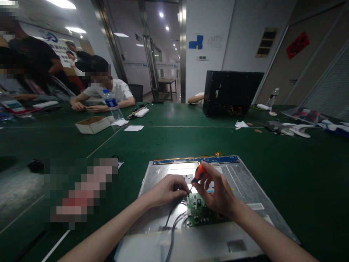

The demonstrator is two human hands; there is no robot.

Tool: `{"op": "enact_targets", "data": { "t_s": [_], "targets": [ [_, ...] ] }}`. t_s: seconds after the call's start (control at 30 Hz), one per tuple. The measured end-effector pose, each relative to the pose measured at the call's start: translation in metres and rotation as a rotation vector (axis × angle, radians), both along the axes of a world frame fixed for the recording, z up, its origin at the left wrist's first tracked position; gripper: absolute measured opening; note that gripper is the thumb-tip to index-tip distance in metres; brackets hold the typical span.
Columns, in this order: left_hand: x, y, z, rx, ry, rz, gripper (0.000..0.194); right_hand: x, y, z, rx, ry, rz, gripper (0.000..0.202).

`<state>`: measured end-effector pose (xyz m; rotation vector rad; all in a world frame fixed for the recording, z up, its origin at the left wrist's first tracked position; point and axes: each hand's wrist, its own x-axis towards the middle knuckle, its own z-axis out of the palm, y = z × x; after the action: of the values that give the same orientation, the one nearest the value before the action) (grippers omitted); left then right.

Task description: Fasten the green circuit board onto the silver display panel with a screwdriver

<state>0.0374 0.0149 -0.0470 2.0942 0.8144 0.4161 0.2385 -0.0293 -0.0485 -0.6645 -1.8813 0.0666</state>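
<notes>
Metal panel (148,214) lies flat on green table (163,142), right in front of the person; green PCB (200,213) sits on it nr the ctr; R hand (216,189), at PCB's 1 o'clock, is closed w/ thumb & fingers round the handle of an orange-&-black screwdriver (199,173), shaft slanting down toward 7 o'clock, tip at PCB's 11 o'clock corner; L hand (170,189), at PCB's 10 o'clock, has fingers bent & tips close to that same corner, just beside the screwdriver tip; can't tell if they're fully together or pinch anything small; dark cables (173,233) curve off at PCB's 8 o'clock; blue strip (196,160) runs along panel's 12 o'clock edge; farther out, taking panel as clock ctr: black case (231,92) stands btwn 12 & 1; water bottle (111,103) btwn 10 & 11, w/ white open box (94,125) near it, approx. 10; person in white shirt (117,91) sits across the table, approx. 11.
</notes>
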Motion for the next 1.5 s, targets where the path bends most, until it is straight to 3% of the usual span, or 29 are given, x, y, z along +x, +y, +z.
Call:
{"op": "enact_targets", "data": {
  "t_s": [0.37,0.67,0.93,1.5],
  "targets": [
    [-0.0009,0.0009,-0.0023,-0.01,-0.016,-0.007,0.007,0.0001,-0.0018,0.0022,-0.043,-0.012,0.047,0.067],
    [-0.0004,0.0005,-0.0009,-0.012,-0.003,-0.003,0.008,0.0008,0.0013,-0.003,-0.014,-0.005,0.01,0.067],
    [-0.0004,0.0002,-0.0028,-0.03,-0.022,0.003,0.01,0.0,-0.0031,0.0034,-0.007,-0.036,-0.022,0.066],
    [0.0005,0.0003,-0.0014,-0.013,-0.01,0.003,0.009,0.0004,-0.003,0.0049,-0.016,-0.024,0.012,0.066]
  ]
}}
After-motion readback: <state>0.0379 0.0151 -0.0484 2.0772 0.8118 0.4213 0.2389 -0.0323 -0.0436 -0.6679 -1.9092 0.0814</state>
